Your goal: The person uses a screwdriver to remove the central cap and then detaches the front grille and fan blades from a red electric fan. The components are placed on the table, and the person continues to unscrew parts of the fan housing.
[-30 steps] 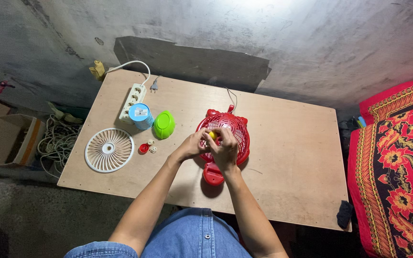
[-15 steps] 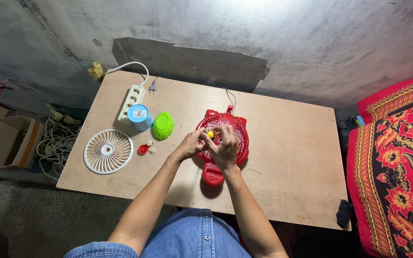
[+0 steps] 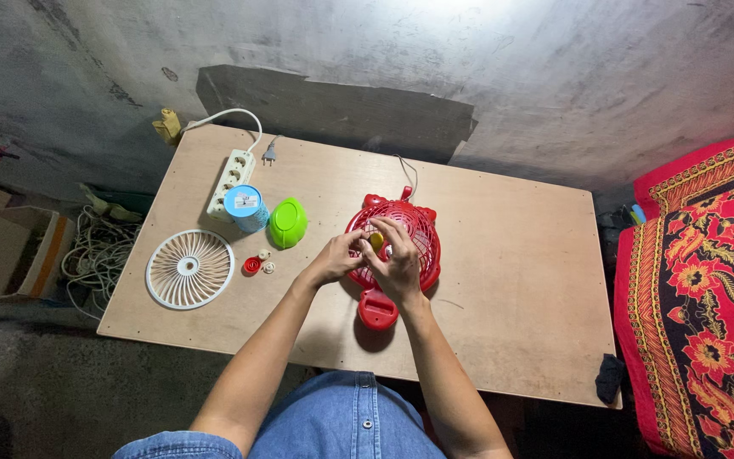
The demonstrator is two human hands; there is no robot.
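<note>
A person in a denim shirt looks down at a plywood counter. A small red fan lies flat on its back near the counter's middle, grille facing up. Its long axis runs from the far edge towards the person, with the red base at the near end and the cord leaving the far end. Both hands meet over the grille. The left hand and right hand curl their fingers around a small yellow piece at the fan's centre; each grip is nearly closed, pinching it. To the left lie a white fan grille, a green oval piece, a blue tub, a white power strip and small round caps.
</note>
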